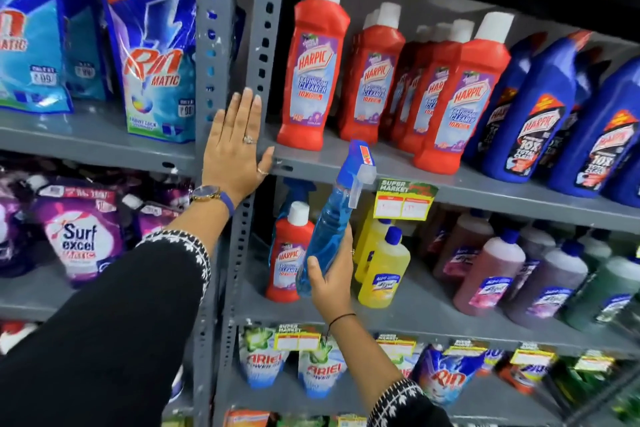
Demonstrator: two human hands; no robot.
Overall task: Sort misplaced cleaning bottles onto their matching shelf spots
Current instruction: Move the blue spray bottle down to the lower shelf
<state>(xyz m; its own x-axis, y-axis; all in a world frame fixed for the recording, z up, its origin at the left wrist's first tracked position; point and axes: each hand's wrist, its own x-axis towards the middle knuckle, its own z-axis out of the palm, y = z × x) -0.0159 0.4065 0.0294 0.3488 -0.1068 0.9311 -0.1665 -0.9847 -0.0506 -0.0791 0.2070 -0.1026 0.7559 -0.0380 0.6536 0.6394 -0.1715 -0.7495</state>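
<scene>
- Grey slotted-steel store shelving (485,189), packed with detergents and cleaners.
- Right hand (332,279) is wrapped round the lower body of a blue spray bottle (329,236); trigger head up, tilted right, in front of the middle shelf.
- Left hand (235,146) lies flat and spread on the upright post (211,45), gripping nothing.
- Bottle looks liquid-filled: likely moderately heavy, smooth rigid plastic, possibly slick. Best taken at the body or neck, not the trigger.
- One red Harpic bottle (287,256) stands just behind it, among yellow bottles (382,274).
</scene>
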